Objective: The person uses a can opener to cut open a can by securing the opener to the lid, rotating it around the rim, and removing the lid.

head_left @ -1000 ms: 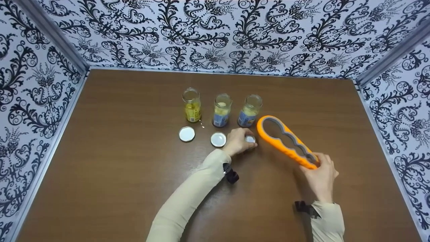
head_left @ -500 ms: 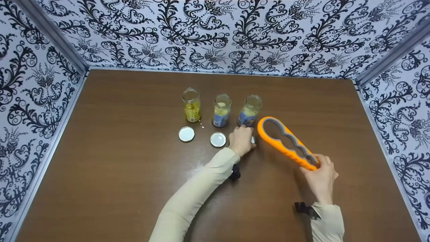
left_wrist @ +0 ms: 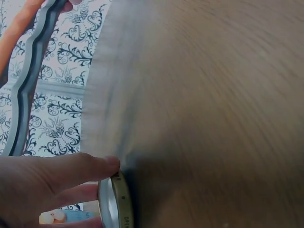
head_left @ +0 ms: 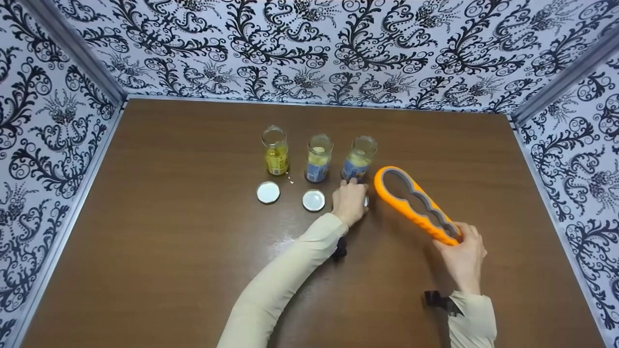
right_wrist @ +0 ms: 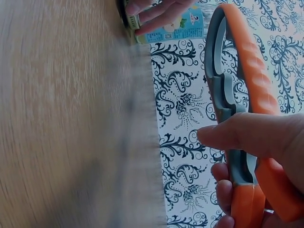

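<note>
My left hand point(head_left: 349, 200) pinches the rim of a jar lid point(left_wrist: 124, 202) at the table surface, its thumb on the near edge. In the head view the hand hides most of this lid. Right behind the fingers stands an open glass jar point(head_left: 355, 170) with a blue label. My right hand point(head_left: 463, 256) grips the handle end of an orange jar opener point(right_wrist: 259, 71) with a grey wavy inner lining. The opener is raised over the table, its loop end pointing left and away, close to the right of the left hand.
Another blue-labelled open jar point(head_left: 317, 172) and a yellow-labelled open jar point(head_left: 277, 164) stand in a row to the left. Before them lie two lids, one white point(head_left: 268, 192) and one pale with a ring point(head_left: 314, 200). Small crumbs dot the brown table point(head_left: 184, 217). Patterned walls point(head_left: 309, 58) surround it.
My left hand has turned over the lid and shifted slightly right, covering more of it in the head view. The right hand and the jar opener have barely moved.
</note>
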{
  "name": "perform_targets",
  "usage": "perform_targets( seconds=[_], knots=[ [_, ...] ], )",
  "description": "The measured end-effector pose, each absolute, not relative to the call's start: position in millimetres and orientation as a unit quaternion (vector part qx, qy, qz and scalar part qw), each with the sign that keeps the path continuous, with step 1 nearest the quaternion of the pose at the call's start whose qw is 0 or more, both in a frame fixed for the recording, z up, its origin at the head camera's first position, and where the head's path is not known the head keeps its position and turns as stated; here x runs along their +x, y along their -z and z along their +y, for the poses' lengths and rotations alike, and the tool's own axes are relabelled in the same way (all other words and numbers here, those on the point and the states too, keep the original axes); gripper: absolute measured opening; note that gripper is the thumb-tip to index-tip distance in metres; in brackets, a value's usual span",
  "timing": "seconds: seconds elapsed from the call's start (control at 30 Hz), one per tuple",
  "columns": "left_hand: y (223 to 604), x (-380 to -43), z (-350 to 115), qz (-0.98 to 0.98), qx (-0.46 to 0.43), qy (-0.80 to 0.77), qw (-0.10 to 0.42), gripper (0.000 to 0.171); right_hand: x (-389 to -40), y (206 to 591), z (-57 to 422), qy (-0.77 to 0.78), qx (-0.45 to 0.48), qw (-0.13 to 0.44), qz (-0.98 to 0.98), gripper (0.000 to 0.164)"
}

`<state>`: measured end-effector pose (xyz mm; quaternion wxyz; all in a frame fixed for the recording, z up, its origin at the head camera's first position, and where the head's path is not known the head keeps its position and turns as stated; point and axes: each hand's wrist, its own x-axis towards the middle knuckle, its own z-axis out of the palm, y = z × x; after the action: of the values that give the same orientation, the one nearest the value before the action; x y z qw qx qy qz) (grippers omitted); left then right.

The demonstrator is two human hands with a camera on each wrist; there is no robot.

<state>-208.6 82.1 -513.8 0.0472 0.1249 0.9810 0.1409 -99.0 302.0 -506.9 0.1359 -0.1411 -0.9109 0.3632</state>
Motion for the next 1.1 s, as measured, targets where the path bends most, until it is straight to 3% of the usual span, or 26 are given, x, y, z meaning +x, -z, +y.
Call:
perform_targets(
  seconds=[1.1],
  knots=[
    [498, -195, 55, 0.977, 0.164, -0.135, 0.024, 0.048, -95, 506, 315, -0.356, -0.174, 0.119, -0.91, 0.039]
  ],
)
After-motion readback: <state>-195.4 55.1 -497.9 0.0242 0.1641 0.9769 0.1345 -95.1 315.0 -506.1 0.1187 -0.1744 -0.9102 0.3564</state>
